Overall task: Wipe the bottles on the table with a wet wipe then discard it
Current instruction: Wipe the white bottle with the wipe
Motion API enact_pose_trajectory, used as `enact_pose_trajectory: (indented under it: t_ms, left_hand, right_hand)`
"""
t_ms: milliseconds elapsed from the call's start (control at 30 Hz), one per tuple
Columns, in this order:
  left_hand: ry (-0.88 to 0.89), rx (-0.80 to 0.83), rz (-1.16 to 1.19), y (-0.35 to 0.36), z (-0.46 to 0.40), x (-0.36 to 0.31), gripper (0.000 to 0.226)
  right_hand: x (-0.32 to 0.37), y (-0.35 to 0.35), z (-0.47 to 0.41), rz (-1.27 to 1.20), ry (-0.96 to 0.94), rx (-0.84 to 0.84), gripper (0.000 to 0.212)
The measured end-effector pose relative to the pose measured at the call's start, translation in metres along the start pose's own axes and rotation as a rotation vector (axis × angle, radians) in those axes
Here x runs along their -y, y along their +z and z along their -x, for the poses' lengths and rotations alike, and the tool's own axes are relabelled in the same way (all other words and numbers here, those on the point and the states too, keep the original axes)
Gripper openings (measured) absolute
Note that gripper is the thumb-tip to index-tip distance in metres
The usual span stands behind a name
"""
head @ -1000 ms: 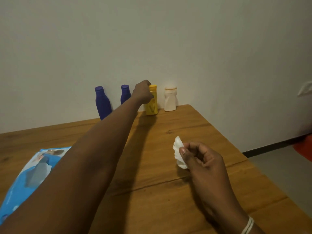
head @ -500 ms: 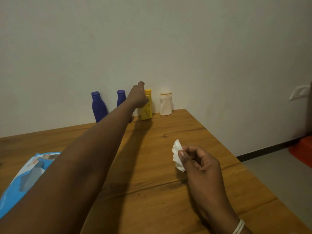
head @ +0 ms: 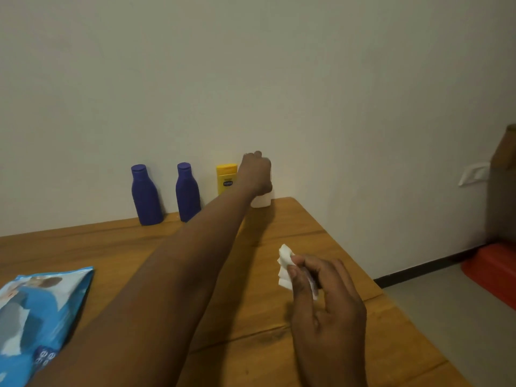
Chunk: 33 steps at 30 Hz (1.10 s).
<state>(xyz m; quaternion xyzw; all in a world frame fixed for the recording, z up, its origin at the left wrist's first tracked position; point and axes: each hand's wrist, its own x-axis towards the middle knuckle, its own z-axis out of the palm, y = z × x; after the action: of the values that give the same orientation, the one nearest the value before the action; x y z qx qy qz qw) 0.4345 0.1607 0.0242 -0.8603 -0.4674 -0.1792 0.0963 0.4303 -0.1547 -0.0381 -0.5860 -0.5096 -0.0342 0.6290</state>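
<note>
Several bottles stand in a row against the wall at the far edge of the wooden table (head: 279, 236): two dark blue bottles (head: 145, 194) (head: 187, 192), a yellow bottle (head: 225, 177) and a white bottle (head: 261, 201). My left hand (head: 256, 172) reaches across the table and grips the white bottle from above, hiding most of it. My right hand (head: 324, 300) hovers above the table's right side and pinches a crumpled white wet wipe (head: 285, 267) between thumb and fingers.
A blue pack of wet wipes (head: 36, 311) lies at the table's left near edge. A red object (head: 494, 272) sits on the floor at the right, under a brown cardboard shape (head: 502, 191). The table's right edge drops to grey floor.
My left hand has moved right from the yellow bottle to the white bottle and closed around it. My right hand with the wipe has stayed about where it was.
</note>
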Motion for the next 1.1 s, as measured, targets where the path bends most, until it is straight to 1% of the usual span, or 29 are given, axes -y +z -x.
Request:
enact_pose_trajectory:
  t_ms: [33, 100, 167, 233, 300, 400, 467, 533, 567, 633, 700, 767, 833, 933, 967, 1033, 1100]
  left_hand:
    - [-0.003, -0.014, -0.032, 0.005, -0.002, -0.001, 0.035]
    - [-0.021, -0.044, 0.004, 0.012, -0.005, -0.006, 0.037]
    - [-0.035, -0.019, 0.131, 0.012, -0.002, -0.012, 0.038]
    - [-0.064, 0.011, 0.287, 0.005, 0.009, -0.017, 0.034]
    - [-0.09, -0.004, 0.471, -0.005, 0.029, -0.02, 0.037]
    - [-0.087, -0.048, 0.77, -0.032, 0.08, -0.023, 0.04]
    - [-0.077, -0.052, 0.939, -0.055, 0.124, -0.025, 0.039]
    - [-0.056, -0.056, 1.042, -0.077, 0.166, -0.029, 0.041]
    - [-0.05, -0.062, 1.068, -0.088, 0.187, -0.03, 0.046]
    - [-0.04, -0.046, 1.104, -0.108, 0.225, -0.03, 0.061]
    - [-0.017, 0.0, 1.122, -0.124, 0.255, -0.027, 0.073]
    - [0.022, 0.008, 1.071, -0.142, 0.281, -0.027, 0.079]
    - [0.077, -0.035, 0.988, -0.159, 0.304, -0.03, 0.081]
    - [0.113, -0.118, 0.896, -0.182, 0.329, -0.032, 0.076]
    - [0.09, -0.151, 0.89, -0.189, 0.338, -0.028, 0.076]
    - [0.02, -0.194, 0.935, -0.202, 0.351, -0.014, 0.077]
    - [-0.03, -0.198, 1.008, -0.214, 0.364, 0.0, 0.074]
  right_hand:
    - [-0.002, 0.0, 0.001, 0.058, -0.109, -0.007, 0.011]
    - [-0.004, 0.002, 0.004, 0.113, -0.227, -0.009, 0.014]
    - [-0.007, 0.003, 0.005, 0.118, -0.249, -0.017, 0.02]
    - [-0.009, 0.003, 0.004, 0.11, -0.231, -0.023, 0.016]
    - [-0.013, 0.0, 0.001, 0.112, -0.177, -0.03, 0.013]
    - [-0.014, -0.01, -0.006, 0.093, -0.054, -0.064, 0.017]
    - [-0.009, -0.022, -0.012, -0.001, 0.088, -0.104, 0.015]
    - [0.0, -0.034, -0.019, -0.107, 0.21, -0.135, 0.012]
    - [0.008, -0.041, -0.023, -0.138, 0.238, -0.122, 0.011]
    - [0.03, -0.052, -0.028, -0.15, 0.226, -0.038, 0.01]
    - [0.054, -0.058, -0.031, -0.111, 0.154, 0.08, 0.011]
    - [0.079, -0.061, -0.027, -0.006, 0.064, 0.185, 0.013]
    - [0.101, -0.057, -0.018, 0.103, 0.011, 0.212, 0.018]
    - [0.14, -0.049, 0.002, 0.118, -0.013, 0.139, 0.022]
    - [0.154, -0.047, 0.009, 0.108, -0.062, 0.154, 0.022]
    - [0.171, -0.047, 0.017, 0.085, -0.166, 0.238, 0.021]
    - [0.18, -0.053, 0.017, 0.033, -0.185, 0.26, 0.018]
